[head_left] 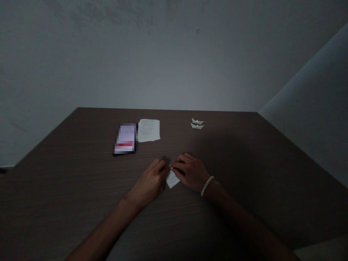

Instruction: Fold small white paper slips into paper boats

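The paper (172,179) is held low over the table (81,174), near its middle and between the two hands, with one corner pointed toward the person. Faint lines of print are seen on its face, and its upper part is partly covered by fingers. By the left hand (152,181), closed with its fingers curled in, the paper is gripped at its left edge. By the right hand (191,172), the paper is pinched near its top corner between thumb and forefinger, while the other fingers are bent above; the undersides of these fingers are hidden. A bracelet (207,185) of pale beads is worn on the right wrist.

Beyond the left hand, a phone (125,139) is laid face up, its lit screen blurred into blocks. Just beside it, on its right, a stack (148,130) of printed sheets is placed, its edges slightly uneven. Farther right, well apart from the stack, two boats (197,126) of folded white paper are set close together, one behind the other. The table is backed by a pale, stained wall (163,54).
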The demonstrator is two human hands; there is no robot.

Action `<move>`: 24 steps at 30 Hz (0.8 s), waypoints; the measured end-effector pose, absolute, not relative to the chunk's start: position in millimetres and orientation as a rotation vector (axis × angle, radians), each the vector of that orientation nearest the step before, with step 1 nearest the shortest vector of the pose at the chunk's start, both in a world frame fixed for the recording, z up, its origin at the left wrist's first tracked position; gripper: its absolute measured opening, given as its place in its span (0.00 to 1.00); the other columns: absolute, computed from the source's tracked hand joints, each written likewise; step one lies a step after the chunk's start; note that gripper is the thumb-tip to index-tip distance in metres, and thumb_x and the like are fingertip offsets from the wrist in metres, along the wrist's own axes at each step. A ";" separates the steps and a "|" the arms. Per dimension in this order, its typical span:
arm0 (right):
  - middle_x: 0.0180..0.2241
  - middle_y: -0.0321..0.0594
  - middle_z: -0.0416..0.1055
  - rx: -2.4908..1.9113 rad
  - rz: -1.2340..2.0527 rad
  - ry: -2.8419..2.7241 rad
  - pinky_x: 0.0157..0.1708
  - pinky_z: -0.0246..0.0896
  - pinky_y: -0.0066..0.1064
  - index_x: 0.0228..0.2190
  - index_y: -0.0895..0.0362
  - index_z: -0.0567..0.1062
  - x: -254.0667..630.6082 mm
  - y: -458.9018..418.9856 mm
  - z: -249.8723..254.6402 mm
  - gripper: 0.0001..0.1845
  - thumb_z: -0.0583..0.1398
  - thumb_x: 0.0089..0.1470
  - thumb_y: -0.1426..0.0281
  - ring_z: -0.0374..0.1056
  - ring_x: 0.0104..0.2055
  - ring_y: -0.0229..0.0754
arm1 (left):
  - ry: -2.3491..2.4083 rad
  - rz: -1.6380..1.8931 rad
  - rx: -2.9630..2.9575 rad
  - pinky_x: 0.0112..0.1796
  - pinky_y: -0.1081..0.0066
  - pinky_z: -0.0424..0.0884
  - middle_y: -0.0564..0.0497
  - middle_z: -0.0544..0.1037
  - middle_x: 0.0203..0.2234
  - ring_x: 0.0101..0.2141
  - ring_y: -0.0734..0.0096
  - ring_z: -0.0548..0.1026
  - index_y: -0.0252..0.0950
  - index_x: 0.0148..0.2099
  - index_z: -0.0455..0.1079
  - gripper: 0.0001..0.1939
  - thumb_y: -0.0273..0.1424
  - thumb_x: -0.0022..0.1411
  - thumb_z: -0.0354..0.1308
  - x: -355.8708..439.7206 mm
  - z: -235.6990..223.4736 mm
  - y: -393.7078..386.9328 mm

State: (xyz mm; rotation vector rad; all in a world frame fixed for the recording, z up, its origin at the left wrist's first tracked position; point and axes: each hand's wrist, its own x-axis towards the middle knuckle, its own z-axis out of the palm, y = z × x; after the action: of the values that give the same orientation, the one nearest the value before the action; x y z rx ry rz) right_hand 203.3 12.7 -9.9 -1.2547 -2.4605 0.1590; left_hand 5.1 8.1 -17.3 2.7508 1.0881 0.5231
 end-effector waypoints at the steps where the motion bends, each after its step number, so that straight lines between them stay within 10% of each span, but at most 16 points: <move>1: 0.36 0.40 0.69 -1.258 0.162 -2.459 0.39 0.57 0.32 0.39 0.53 0.76 203.1 12.6 -9.6 0.08 0.57 0.61 0.67 0.61 0.41 0.42 | 1.085 0.526 2.753 0.38 0.63 0.70 0.43 0.68 0.36 0.38 0.61 0.65 0.31 0.45 0.70 0.15 0.16 0.58 0.49 5.0 -17.6 8.1; 24: 0.36 0.40 0.69 -1.208 0.161 -2.503 0.38 0.55 0.32 0.37 0.55 0.76 207.6 12.9 -8.0 0.07 0.57 0.60 0.68 0.60 0.41 0.42 | 1.103 0.430 2.739 0.42 0.62 0.68 0.43 0.68 0.39 0.40 0.60 0.64 0.31 0.52 0.67 0.19 0.19 0.59 0.51 5.1 -15.6 8.3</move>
State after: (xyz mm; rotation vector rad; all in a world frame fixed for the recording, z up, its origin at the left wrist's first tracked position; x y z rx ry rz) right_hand 207.6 12.9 -8.0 -1.2083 -2.5028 0.1608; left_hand 5.1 8.3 -15.6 2.7387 1.1026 0.4305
